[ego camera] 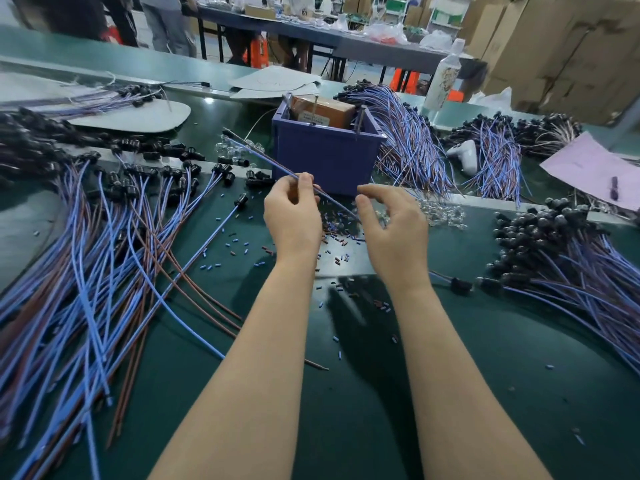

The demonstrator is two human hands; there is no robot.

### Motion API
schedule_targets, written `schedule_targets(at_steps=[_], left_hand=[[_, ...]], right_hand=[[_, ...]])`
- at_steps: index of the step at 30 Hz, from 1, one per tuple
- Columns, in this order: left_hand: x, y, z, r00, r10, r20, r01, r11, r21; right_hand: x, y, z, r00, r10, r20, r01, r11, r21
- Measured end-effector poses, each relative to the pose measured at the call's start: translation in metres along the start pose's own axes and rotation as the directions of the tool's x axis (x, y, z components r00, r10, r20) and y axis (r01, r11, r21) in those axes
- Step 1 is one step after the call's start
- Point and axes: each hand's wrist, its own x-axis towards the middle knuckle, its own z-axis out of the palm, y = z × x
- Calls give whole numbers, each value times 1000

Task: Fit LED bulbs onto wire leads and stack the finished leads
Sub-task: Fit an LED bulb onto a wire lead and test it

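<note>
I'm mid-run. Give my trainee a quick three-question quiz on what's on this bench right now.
1. True or false: the left hand pinches a blue wire lead.
2. What sits inside the purple bin? A) a brown box B) a mug C) scissors
3. On which side of the bin does the white controller lie?
Key: 1 true; 2 A; 3 right.
</note>
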Motion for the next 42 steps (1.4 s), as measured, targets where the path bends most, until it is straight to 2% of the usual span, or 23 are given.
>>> schedule_targets(at_steps=[3,5,8,10,14,18,24,26,29,35,42], left_hand=[[-3,4,2,999,-30,27,33,993,-117],[-6,4,5,991,-69,116,88,982,-168],[-13,2,8,945,-108,309,139,987,-81],[-16,1,9,922,-117,369,131,991,-12],[-16,-1,6,927,-131,351,131,991,22],[-17,0,7,934,-103,343,86,994,64],[-17,2,7,966,-47,255,39,999,36],[-15,1,6,982,-8,190,-5,998,70],[-12,-1,4,991,9,132,-24,994,110],[-12,-4,4,974,-11,227,-39,976,213],[-12,-4,3,969,-5,247,-54,971,234]], right_hand=[[-3,5,4,979,94,180,-94,996,-10],[-5,7,8,978,125,166,-127,992,2],[-4,7,9,973,176,147,-194,974,117],[-4,11,10,963,214,163,-241,955,171],[-4,14,15,937,303,175,-342,899,273],[-2,15,18,881,451,141,-463,766,446],[6,16,14,825,564,-39,-420,657,626],[5,16,12,827,558,-65,-424,696,580],[2,13,15,866,498,-38,-440,797,413],[-5,6,20,911,398,107,-412,892,187],[-6,4,19,925,347,157,-364,927,95]])
